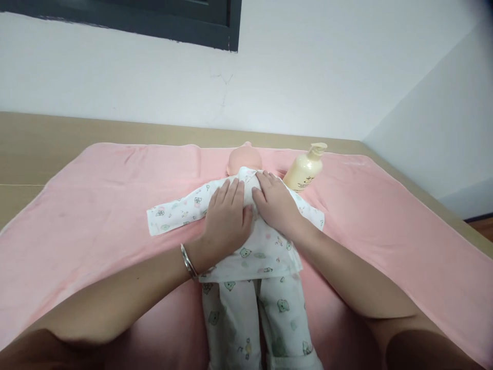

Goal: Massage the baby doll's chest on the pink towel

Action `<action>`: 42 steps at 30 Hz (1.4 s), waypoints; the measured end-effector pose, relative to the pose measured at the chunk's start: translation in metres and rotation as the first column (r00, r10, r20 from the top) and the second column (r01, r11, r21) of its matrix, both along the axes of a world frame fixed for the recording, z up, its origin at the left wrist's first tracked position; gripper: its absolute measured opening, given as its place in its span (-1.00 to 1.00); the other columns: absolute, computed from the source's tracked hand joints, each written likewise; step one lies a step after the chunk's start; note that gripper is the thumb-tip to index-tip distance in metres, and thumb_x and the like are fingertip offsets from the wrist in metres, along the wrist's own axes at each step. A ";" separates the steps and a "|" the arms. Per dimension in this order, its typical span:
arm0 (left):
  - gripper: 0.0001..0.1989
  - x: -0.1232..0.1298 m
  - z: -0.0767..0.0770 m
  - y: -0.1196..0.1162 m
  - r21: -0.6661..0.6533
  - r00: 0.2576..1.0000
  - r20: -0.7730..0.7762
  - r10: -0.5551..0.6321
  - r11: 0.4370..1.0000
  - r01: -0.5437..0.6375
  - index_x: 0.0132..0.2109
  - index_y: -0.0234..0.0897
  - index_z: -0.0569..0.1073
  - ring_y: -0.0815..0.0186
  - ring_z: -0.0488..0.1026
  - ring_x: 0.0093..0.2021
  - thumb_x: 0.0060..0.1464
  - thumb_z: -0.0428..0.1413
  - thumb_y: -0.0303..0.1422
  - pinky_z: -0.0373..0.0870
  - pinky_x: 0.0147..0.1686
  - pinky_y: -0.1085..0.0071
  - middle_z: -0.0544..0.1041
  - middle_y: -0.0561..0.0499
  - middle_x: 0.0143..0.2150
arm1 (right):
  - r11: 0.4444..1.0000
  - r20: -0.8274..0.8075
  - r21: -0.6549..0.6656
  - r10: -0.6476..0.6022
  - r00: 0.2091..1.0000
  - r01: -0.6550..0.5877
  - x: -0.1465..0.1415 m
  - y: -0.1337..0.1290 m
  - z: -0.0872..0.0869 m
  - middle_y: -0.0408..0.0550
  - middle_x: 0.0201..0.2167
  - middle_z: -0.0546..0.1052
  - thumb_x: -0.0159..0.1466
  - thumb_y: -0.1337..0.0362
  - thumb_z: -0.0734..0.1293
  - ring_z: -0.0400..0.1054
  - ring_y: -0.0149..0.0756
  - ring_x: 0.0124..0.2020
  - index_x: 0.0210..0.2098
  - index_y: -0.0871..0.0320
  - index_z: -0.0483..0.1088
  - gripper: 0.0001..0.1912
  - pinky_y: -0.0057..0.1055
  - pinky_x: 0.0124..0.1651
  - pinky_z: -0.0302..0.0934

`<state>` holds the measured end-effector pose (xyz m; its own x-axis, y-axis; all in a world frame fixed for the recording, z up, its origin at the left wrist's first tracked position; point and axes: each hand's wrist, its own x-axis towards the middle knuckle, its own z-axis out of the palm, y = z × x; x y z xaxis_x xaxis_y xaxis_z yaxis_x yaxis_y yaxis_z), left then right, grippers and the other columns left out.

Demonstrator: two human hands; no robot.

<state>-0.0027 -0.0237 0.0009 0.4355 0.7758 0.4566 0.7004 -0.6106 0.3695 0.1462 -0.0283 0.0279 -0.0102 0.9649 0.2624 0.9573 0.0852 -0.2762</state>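
Observation:
A baby doll lies on a pink blanket (pixel 127 205), its bald head (pixel 245 159) pointing away from me. It wears a white printed long-sleeved top (pixel 265 252) and matching trousers (pixel 283 313). The sleeves spread out to both sides. My left hand (pixel 229 221) rests flat on the left part of the chest, fingers stretched out. Flat on the upper right chest near the collar lies my right hand (pixel 277 200), its fingers extended too. Neither hand grips anything. The doll's face and hands are not visible.
A cream pump bottle (pixel 305 169) leans tilted beside the doll's right-side sleeve, near the head. Under the blanket is a light wooden surface (pixel 73 128), with a white wall (pixel 292 72) behind it. A dark frame (pixel 154 20) is set in the wall.

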 end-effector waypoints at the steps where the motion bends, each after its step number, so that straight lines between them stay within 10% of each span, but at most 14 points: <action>1: -0.44 -0.001 0.001 0.004 -0.014 1.000 0.004 0.007 1.000 -0.007 0.30 -0.54 0.20 -0.08 0.14 0.38 0.25 -0.13 -0.29 0.13 0.34 -0.10 0.26 -0.34 0.35 | 1.000 0.034 0.003 -0.002 0.999 0.002 -0.003 -0.004 -0.001 0.30 0.32 0.26 0.39 0.26 0.02 0.08 0.07 0.37 0.30 0.41 0.16 -0.44 0.11 0.37 0.01; 7: -0.54 -0.006 0.007 0.041 -0.143 0.996 0.067 0.061 0.988 -0.050 0.17 -0.45 0.36 0.07 0.39 0.18 0.24 -0.20 -0.36 0.31 0.24 0.04 0.46 -0.26 0.18 | 0.985 0.186 0.026 0.163 0.969 -0.171 -0.028 -0.046 0.003 0.32 0.38 0.12 0.36 0.26 0.12 -0.10 0.25 0.42 0.35 0.37 0.12 -0.40 0.14 0.39 -0.05; 15: -0.47 0.000 0.003 0.005 -0.034 0.999 -0.028 0.023 0.999 -0.023 0.30 -0.50 0.22 -0.08 0.06 0.42 0.28 -0.16 -0.31 0.08 0.36 -0.10 0.19 -0.33 0.38 | 0.996 -0.030 -0.074 0.048 0.998 -0.051 0.005 0.006 0.002 0.27 0.39 0.13 0.41 0.20 0.01 -0.06 0.02 0.43 0.36 0.41 0.05 -0.38 0.07 0.39 -0.03; 21: -0.51 -0.008 0.008 0.046 -0.201 0.999 0.021 0.024 0.979 -0.020 0.20 -0.53 0.32 0.05 0.32 0.26 0.27 -0.23 -0.36 0.25 0.30 0.03 0.38 -0.32 0.25 | 0.993 0.097 0.024 0.111 0.989 -0.114 -0.021 -0.028 -0.003 0.41 0.37 0.12 0.38 0.26 0.05 -0.10 0.16 0.43 0.33 0.52 0.08 -0.38 0.12 0.40 -0.07; 29: -0.44 -0.002 0.005 0.000 -0.062 0.999 -0.051 -0.015 0.998 0.012 0.31 -0.61 0.17 -0.12 0.00 0.44 0.28 -0.19 -0.32 0.12 0.35 -0.11 0.13 -0.44 0.39 | 0.984 -0.039 -0.147 0.098 0.994 -0.103 0.003 0.000 0.007 0.37 0.41 0.02 0.41 0.21 0.00 -0.17 0.08 0.45 0.36 0.46 0.00 -0.37 0.10 0.41 -0.08; 37: -0.44 -0.006 0.003 0.041 -0.178 1.000 -0.027 0.006 0.984 -0.011 0.27 -0.67 0.21 0.00 0.11 0.41 0.29 -0.27 -0.34 0.08 0.39 -0.01 0.23 -0.43 0.34 | 0.980 0.131 0.014 0.197 0.972 -0.200 -0.023 -0.040 0.002 0.39 0.39 0.06 0.39 0.24 0.06 -0.15 0.12 0.45 0.34 0.46 0.08 -0.40 0.11 0.42 -0.11; 42: -0.44 -0.005 -0.002 0.035 -0.139 1.000 0.011 0.015 0.990 -0.014 0.29 -0.57 0.22 0.02 0.11 0.41 0.30 -0.24 -0.27 0.03 0.40 -0.03 0.23 -0.37 0.35 | 0.988 -0.007 -0.114 0.101 0.995 -0.101 -0.005 -0.014 0.006 0.28 0.42 0.03 0.42 0.18 -0.03 -0.13 0.01 0.45 0.37 0.43 0.02 -0.38 0.04 0.43 -0.11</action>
<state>-0.0073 0.0116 -0.0009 0.4186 0.8383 0.3494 0.7036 -0.5426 0.4588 0.1409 -0.0419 0.0343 -0.1090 0.9825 0.1510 0.9450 0.1495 -0.2909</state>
